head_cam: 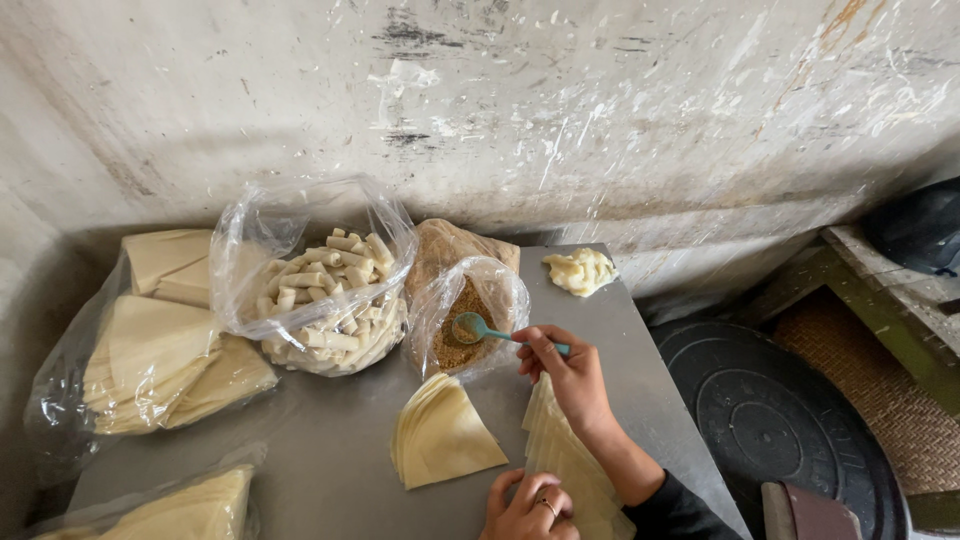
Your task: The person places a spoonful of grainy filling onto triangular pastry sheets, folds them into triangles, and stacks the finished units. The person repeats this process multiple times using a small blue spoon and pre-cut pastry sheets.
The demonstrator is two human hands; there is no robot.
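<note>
Grey metal table (pixel 330 440) under a scuffed, stained wall | my left hand (pixel 530 512) is curling shut on a wrapper strip (pixel 575 470) nearest me | beside it, the wrapper stack (pixel 445 435) is waiting | my right hand (pixel 570 375) is pinching the teal spoon (pixel 490 330), scooping from the filling bag (pixel 465 320) | next, I judge: a level carry back | beyond, the bag of finished rolls (pixel 325 295).

Right hand (pixel 570 375) gripping teal spoon (pixel 500 333), bag of brown filling (pixel 465 320) directly ahead, bag of rolled pastries (pixel 325 295) crowding its left, pastry sheet stack (pixel 445 435) below, bare tabletop (pixel 330 440) passable further left, wall (pixel 600 110) closing beyond.
</note>
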